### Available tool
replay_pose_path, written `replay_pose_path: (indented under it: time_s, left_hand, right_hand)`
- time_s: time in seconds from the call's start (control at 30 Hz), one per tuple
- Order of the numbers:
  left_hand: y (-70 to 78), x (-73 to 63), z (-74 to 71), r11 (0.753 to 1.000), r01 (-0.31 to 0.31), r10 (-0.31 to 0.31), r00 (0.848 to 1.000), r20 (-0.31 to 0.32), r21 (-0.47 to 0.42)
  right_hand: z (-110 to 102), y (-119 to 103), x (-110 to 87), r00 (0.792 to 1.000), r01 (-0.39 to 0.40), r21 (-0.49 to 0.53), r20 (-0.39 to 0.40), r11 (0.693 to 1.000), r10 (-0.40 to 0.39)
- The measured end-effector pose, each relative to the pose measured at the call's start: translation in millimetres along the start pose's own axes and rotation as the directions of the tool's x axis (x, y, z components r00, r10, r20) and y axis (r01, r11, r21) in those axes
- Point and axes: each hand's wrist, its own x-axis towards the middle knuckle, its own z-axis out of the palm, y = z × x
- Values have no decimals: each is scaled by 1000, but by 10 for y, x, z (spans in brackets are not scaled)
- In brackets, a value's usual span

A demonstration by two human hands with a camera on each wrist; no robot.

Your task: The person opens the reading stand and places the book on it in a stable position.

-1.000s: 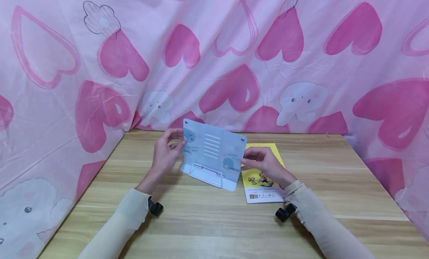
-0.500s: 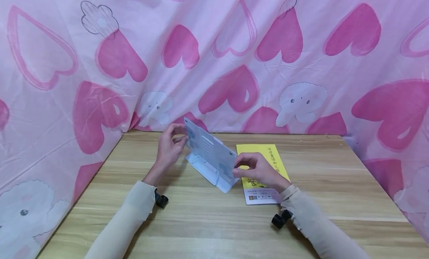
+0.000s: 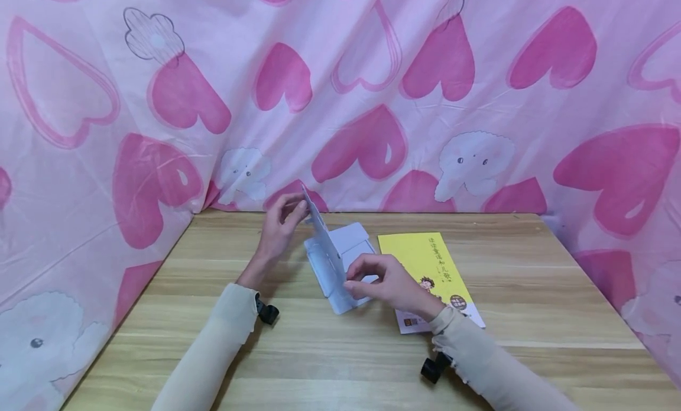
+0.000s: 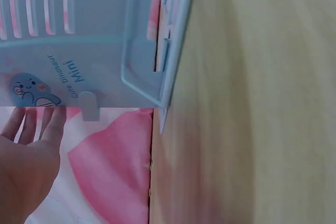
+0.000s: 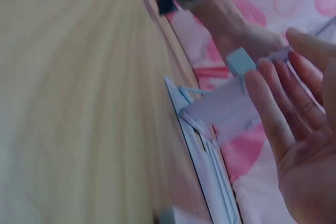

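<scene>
A light blue book stand is on the table, its back panel upright and seen nearly edge-on in the head view. Printed dinosaurs, "Mini" lettering and a row of slots show on the panel in the left wrist view, with a wire bar near its foot. My left hand pinches the panel's far side edge, fingers curled at it. At the near side edge, my right hand holds on with thumb and fingertips. Behind the panel spreads the flat base. A small page clip juts past the panel's edge.
A yellow book lies flat right of the stand, partly under my right hand and forearm. The wooden table meets a pink heart-patterned curtain at its back and sides. Black cameras are strapped on both wrists.
Both hands have turned the book stand so its panel goes from facing me to nearly edge-on, facing left. The right hand came left and nearer, uncovering more of the yellow book; the left shifted right.
</scene>
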Motion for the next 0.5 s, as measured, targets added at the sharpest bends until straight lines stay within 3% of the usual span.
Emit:
replay_pose_path:
  time_s: [0.1, 0.27, 0.5]
  left_hand:
    - [22, 6, 41, 998, 24, -21, 999, 47, -55]
    - [98, 5, 85, 997, 25, -19, 996, 84, -71]
    - [303, 20, 29, 993, -100, 107, 989, 101, -67]
  right_hand:
    - [113, -32, 1, 999, -17, -43, -36, 999, 16]
    - [262, -78, -14, 995, -60, -72, -85, 996, 54]
    - [354, -126, -34, 995, -77, -74, -75, 994, 72]
